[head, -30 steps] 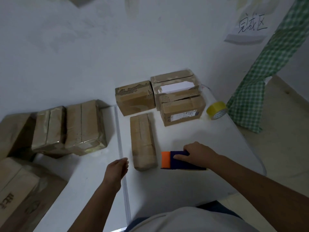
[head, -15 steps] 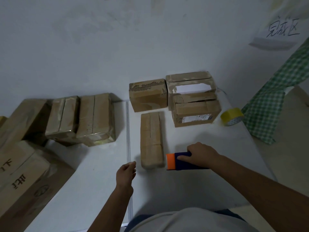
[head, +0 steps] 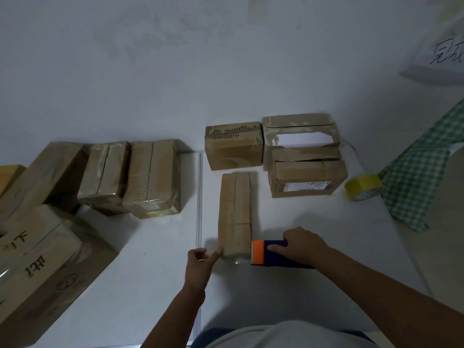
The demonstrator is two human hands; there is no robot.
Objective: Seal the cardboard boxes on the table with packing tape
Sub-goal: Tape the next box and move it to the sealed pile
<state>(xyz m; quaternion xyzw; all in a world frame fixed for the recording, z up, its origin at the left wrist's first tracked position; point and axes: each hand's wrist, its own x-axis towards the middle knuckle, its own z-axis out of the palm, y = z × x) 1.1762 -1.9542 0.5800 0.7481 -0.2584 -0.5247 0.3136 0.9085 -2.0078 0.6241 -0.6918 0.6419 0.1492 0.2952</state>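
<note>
A long narrow cardboard box (head: 235, 212) lies lengthwise on the white table (head: 313, 292) in front of me. My right hand (head: 298, 244) grips a blue tape dispenser with an orange end (head: 266, 252), which sits against the box's near right corner. My left hand (head: 200, 259) reaches toward the box's near left corner, its fingertips touching or nearly touching it. Behind it stand a small box (head: 233, 146), an open-topped box with white paper inside (head: 300, 134) and a labelled box (head: 307, 177).
A yellow tape roll (head: 362, 187) lies at the table's right edge beside green checked cloth (head: 421, 172). Taped boxes (head: 150, 177) and larger cartons (head: 37, 259) crowd the left side. A seam (head: 200, 222) runs between the two table halves.
My left hand has moved right and forward to the long box's near left corner. The right hand stays on the dispenser. The camera has swung left.
</note>
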